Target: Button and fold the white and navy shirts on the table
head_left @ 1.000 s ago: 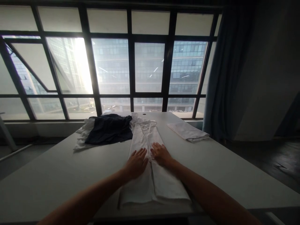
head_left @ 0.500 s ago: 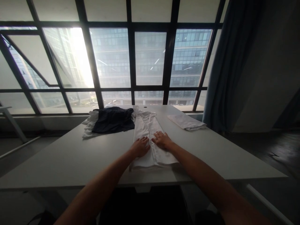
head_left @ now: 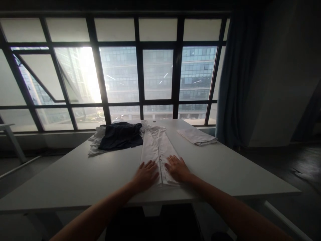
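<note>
A white garment that looks like a shirt (head_left: 151, 145) lies lengthwise on the table, its two sides meeting along a middle line. Collar-like folds show at its far end. My left hand (head_left: 146, 174) rests flat on the left half near the close end, fingers spread. On the right half, my right hand (head_left: 178, 169) lies palm down with fingers apart. Neither hand grips the cloth. Part of the near end is covered by my hands.
The white table (head_left: 105, 180) has its front edge just below my hands. A dark garment (head_left: 121, 135) lies over white cloth (head_left: 94, 147) at the back left. A folded white cloth (head_left: 197, 136) lies at the back right. Windows and a blue curtain (head_left: 233, 93) stand beyond.
Both hands have slid toward me along the white shirt, nearer its close end. The view has tilted up slightly. The other garments stay where they were.
</note>
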A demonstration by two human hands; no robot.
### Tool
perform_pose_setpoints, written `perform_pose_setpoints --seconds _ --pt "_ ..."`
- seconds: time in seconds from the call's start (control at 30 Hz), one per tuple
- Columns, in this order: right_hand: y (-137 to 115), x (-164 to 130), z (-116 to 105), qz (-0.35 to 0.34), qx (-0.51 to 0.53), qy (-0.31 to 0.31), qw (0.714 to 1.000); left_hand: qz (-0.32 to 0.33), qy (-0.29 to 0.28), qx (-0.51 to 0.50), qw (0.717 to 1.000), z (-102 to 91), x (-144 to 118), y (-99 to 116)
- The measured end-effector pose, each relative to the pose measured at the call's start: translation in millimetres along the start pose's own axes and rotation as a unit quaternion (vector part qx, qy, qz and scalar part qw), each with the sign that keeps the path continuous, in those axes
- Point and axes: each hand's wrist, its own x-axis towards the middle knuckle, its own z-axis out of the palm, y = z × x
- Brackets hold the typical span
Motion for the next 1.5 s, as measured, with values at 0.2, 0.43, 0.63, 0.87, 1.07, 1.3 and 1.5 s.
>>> perform_pose_setpoints --seconds 0.2,0.43,0.63,0.87,1.07,1.3,1.5 --pt "36.3 -10.3 -4.4 -0.064 0.090 0.035 0.993 0.033 -0.002 -0.114 0.993 -11.2 -16.9 -31.3" --pt "102.1 -8.9 -27.2 -0.109 0.177 -0.008 0.978 0.068 -0.012 -0.159 0.985 -30.0 -28.6 -93.2" --pt "101.5 -9.8 -31.1 -0.167 0.315 -0.094 0.930 0.155 0.021 -0.173 0.972 -22.6 -22.7 -89.1" --pt "91.5 -40.4 -50.6 -0.194 0.341 -0.032 0.919 0.186 0.085 -0.228 0.952 -48.4 -41.3 -58.3" --pt "71.9 -54.3 -105.7 -0.262 0.458 -0.024 0.849 0.149 0.146 -0.345 0.915 -105.8 -56.8 -33.3" --pt "61.4 34.4 -147.1 -0.206 0.585 0.048 0.783 0.001 0.241 -0.547 0.802 -153.0 25.3 -54.2" --pt "75.9 121.9 -79.1 0.074 0.483 0.049 0.871 -0.223 0.136 -0.565 0.783 -89.2 100.3 -108.4"
